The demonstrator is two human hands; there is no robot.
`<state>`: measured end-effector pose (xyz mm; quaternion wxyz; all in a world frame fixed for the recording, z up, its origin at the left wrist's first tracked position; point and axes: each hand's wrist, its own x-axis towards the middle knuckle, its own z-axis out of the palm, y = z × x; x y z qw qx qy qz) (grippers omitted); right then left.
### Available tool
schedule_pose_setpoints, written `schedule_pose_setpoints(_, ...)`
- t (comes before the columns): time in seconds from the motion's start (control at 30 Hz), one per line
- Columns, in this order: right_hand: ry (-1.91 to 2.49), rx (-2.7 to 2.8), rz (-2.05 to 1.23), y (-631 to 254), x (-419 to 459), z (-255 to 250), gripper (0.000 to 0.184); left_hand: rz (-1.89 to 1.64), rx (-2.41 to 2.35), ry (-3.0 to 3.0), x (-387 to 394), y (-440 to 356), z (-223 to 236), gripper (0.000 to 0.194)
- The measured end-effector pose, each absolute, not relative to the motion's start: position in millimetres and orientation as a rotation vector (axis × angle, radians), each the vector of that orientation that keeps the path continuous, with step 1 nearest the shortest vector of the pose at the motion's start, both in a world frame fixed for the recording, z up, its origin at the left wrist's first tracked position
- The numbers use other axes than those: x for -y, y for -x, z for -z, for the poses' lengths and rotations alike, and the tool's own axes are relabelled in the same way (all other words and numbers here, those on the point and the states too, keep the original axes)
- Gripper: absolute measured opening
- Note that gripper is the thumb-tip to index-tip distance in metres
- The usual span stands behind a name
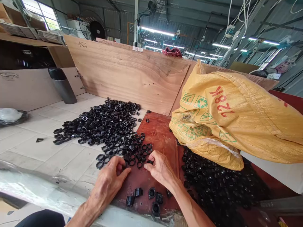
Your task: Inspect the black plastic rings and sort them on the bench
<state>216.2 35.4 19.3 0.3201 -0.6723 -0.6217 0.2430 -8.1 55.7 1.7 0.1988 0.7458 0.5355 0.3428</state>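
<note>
A big heap of small black plastic rings (104, 123) lies across the white tiled top and the red-brown board (161, 132). My left hand (107, 181) rests at the near edge of the heap, fingers curled in a pinch on a black part that I cannot make out. My right hand (161, 167) is beside it, fingers bent and pinching a black ring (150, 162). A few assembled black parts (149, 195) sit on the board just below my hands.
A yellow woven sack (236, 116) lies at the right, with more black rings (213, 179) spilled under it. A plywood sheet (127, 72) stands behind the heap. A dark bin (62, 85) stands at the back left. Clear plastic sheeting (28, 186) covers the near edge.
</note>
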Motion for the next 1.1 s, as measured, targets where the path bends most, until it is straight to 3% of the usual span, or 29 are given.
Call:
schedule_pose_setpoints(0.13, 1.734, 1.723, -0.731, -211.7, -28.7, -31.2, 0.025, -0.793, -1.233, -2.223, -48.5, 1.9, -10.9, 0.001)
schedule_pose_setpoints(0.23, 1.617, 1.745, -0.969, -208.8, -26.1, -31.0, 0.028, -0.729, -1.218, -2.255, -46.4, -0.2, -12.2, 0.010)
schedule_pose_setpoints(0.3, 1.542, 1.713, -1.043, -208.2, -27.1, -27.0, 0.020, -0.704, -1.237, -2.261, -45.8, -0.2, -11.7, 0.017)
schedule_pose_setpoints(0.4, 1.535, 1.702, -0.748, -208.2, -32.5, -19.2, 0.024, -0.690, -1.239, -2.315, -46.8, -1.2, -9.9, 0.027)
schedule_pose_setpoints(0.5, 1.514, 1.829, -0.557, -207.5, -37.7, -13.5, 0.037, -0.685, -1.191, -2.435, -49.7, -3.4, -7.6, 0.022)
schedule_pose_setpoints(0.63, 1.530, 1.921, -0.495, -207.5, -38.0, -12.1, 0.022, -0.714, -1.110, -2.486, -52.4, -3.8, -6.1, 0.014)
schedule_pose_setpoints(0.73, 1.567, 1.902, -0.483, -209.2, -35.4, -16.2, 0.024, -0.753, -1.123, -2.472, -52.0, -2.4, -6.1, 0.014)
schedule_pose_setpoints(0.87, 1.547, 1.740, -0.661, -208.7, -32.8, -29.8, 0.027, -0.765, -1.133, -2.466, -52.2, -1.6, -7.0, 0.015)
schedule_pose_setpoints(1.03, 1.518, 1.455, -1.131, -199.6, -30.6, -41.8, 0.010, -0.876, -1.107, -2.423, -53.5, -1.3, -10.1, 0.021)
schedule_pose_setpoints(1.1, 1.468, 1.395, -1.171, -194.9, -29.4, -42.0, 0.009, -0.920, -1.125, -2.349, -53.4, -0.6, -10.9, 0.021)
